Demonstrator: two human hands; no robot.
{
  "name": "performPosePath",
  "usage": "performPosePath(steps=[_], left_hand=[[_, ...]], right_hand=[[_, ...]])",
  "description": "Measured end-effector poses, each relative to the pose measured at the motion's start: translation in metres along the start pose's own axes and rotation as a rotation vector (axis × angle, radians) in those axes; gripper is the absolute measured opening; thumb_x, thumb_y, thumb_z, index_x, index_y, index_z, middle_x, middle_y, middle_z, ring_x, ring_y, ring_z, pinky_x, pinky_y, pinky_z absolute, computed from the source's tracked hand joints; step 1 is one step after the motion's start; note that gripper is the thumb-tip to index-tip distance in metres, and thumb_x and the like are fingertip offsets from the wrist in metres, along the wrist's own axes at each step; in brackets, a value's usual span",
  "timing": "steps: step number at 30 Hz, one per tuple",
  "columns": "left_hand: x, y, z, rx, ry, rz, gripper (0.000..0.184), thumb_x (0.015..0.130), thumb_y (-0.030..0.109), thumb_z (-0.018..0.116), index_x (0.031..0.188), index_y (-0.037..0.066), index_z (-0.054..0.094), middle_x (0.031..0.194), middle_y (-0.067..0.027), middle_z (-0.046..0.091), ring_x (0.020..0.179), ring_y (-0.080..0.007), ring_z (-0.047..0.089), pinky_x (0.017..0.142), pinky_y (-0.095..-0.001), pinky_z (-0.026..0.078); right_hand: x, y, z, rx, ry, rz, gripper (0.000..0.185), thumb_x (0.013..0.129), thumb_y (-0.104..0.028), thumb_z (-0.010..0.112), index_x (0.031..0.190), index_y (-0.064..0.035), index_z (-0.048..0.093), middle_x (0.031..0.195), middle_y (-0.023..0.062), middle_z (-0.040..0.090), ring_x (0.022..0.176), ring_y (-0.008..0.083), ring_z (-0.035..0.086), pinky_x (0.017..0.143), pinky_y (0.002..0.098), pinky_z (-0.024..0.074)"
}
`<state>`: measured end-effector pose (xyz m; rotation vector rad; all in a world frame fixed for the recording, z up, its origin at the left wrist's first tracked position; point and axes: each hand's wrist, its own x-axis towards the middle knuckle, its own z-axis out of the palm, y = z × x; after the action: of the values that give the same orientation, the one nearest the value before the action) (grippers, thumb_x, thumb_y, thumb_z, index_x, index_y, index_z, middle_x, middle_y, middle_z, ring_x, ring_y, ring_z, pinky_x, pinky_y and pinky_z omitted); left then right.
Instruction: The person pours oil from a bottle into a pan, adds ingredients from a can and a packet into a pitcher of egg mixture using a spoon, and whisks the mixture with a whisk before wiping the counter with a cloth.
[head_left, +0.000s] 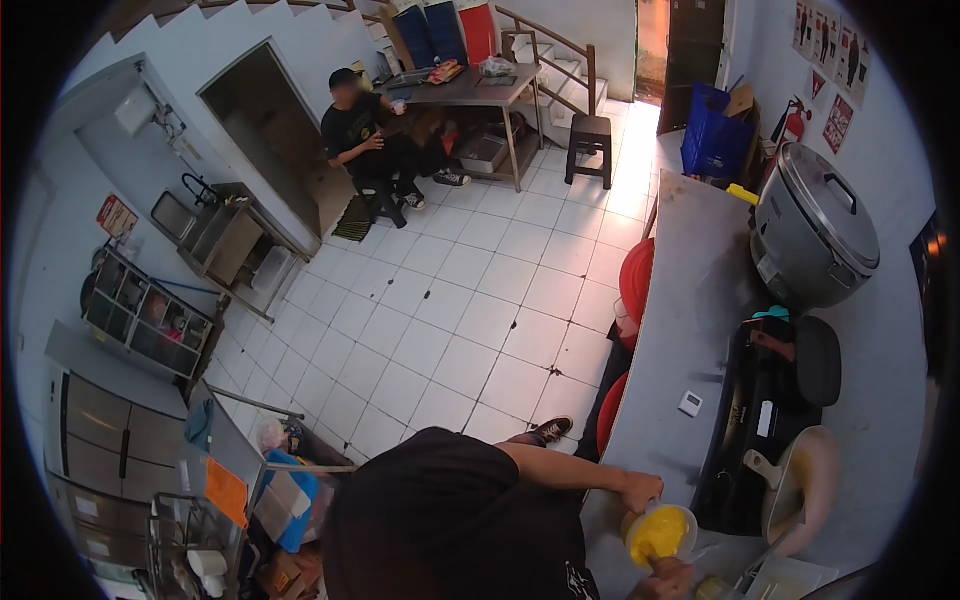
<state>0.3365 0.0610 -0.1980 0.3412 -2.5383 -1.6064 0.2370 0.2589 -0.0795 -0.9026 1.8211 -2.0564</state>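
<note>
At the lower right, my left hand (640,490) is closed on the rim of a pale round bowl (690,535). Bright yellow, thick-looking contents (662,527) fill much of this bowl, which rests on or just above the metal counter. My right hand (668,578) is at the near side of the bowl, fingers curled. A brownish shape reaches from it into the yellow; whether that is a utensil or a finger cannot be made out. Beside the bowl, a pan (800,490) with a pale handle lies on the black stove (745,430).
A small white timer (690,403), a dark pan (818,360) and a large grey cooker (815,225) stand along the metal counter (665,330). Red bins (637,280) sit against its side. Across the tiled floor, another person (365,140) sits by a table (460,92).
</note>
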Motion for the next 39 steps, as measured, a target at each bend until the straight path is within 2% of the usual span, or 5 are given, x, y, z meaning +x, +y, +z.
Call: performPosePath(steps=[15,18,21,27,39], left_hand=[[-0.001,0.002,-0.002,-0.052,0.011,0.048,0.018,0.053,0.012,0.065,0.062,-0.003,0.062,0.062,-0.0210,0.062,0.060,-0.0347,0.063,0.058,-0.0443,0.048],[-0.001,0.003,-0.003,-0.027,0.006,0.025,0.016,0.053,0.012,0.064,0.062,-0.002,0.063,0.061,-0.0211,0.062,0.059,-0.0348,0.063,0.057,-0.0443,0.047],[-0.001,0.001,-0.004,-0.035,-0.018,0.070,0.016,0.055,0.010,0.066,0.065,-0.002,0.064,0.065,-0.0214,0.063,0.059,-0.0350,0.061,0.057,-0.0435,0.045],[-0.004,0.008,-0.005,-0.007,0.006,0.019,0.017,0.056,0.010,0.065,0.065,-0.004,0.064,0.066,-0.0226,0.063,0.062,-0.0372,0.062,0.059,-0.0440,0.046],[0.000,-0.001,0.005,-0.017,0.037,0.041,0.016,0.054,0.011,0.065,0.062,-0.002,0.063,0.063,-0.0220,0.062,0.059,-0.0375,0.062,0.057,-0.0440,0.048]], right_hand=[[-0.002,-0.012,0.011,0.123,-0.022,-0.131,0.049,0.102,-0.029,0.043,0.058,-0.0126,0.031,0.051,0.0024,0.029,0.042,0.0157,0.032,0.041,0.0317,0.0328],[-0.005,0.086,-0.042,-1.032,0.192,-0.990,0.048,0.102,-0.027,0.044,0.058,-0.0119,0.031,0.050,0.0018,0.028,0.042,0.0154,0.032,0.043,0.0299,0.0330],[0.011,0.000,-0.009,0.211,0.023,-0.026,0.045,0.101,-0.025,0.045,0.059,-0.0119,0.035,0.052,0.0024,0.031,0.042,0.0164,0.034,0.045,0.0299,0.0336],[-0.006,0.046,-0.019,-0.764,0.128,-0.741,0.043,0.101,-0.023,0.044,0.060,-0.0126,0.037,0.054,0.0017,0.031,0.043,0.0155,0.033,0.044,0.0297,0.0301],[0.001,0.046,-0.005,0.338,0.144,0.076,0.048,0.104,-0.023,0.042,0.058,-0.0130,0.032,0.050,-0.0005,0.029,0.041,0.0117,0.030,0.043,0.0275,0.0265]])
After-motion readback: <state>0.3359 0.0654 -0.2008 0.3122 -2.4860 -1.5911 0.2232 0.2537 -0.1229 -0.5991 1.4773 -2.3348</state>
